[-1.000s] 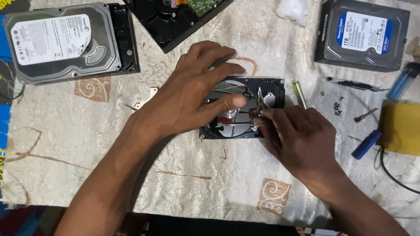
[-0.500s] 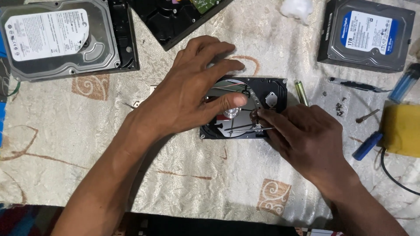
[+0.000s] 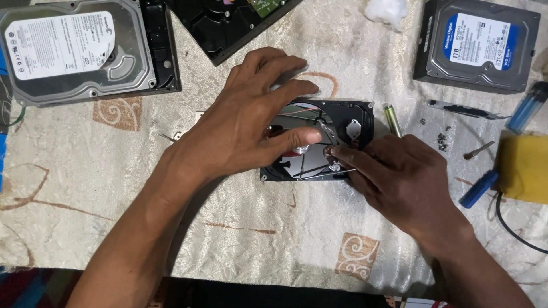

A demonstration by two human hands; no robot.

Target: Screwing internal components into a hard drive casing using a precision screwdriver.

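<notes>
The opened hard drive (image 3: 342, 122) lies mid-worktop on the pale patterned cloth (image 3: 228, 228); the left hand (image 3: 251, 128) rests spread over its platter, thumb pressing down, gripping nothing; the right hand (image 3: 399, 177) pinches a small metal part at the platter's edge; a closed blue-labelled drive (image 3: 476, 45) sits well apart.

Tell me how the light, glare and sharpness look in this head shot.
Head view: even, soft overhead light; faint shadows under the left hand and right hand. The platter of the open drive mirrors the fingers, with small glints beside the right fingertips. The cloth and the drive labels are sharp; no motion blur. The picture edges bend only slightly.
</notes>
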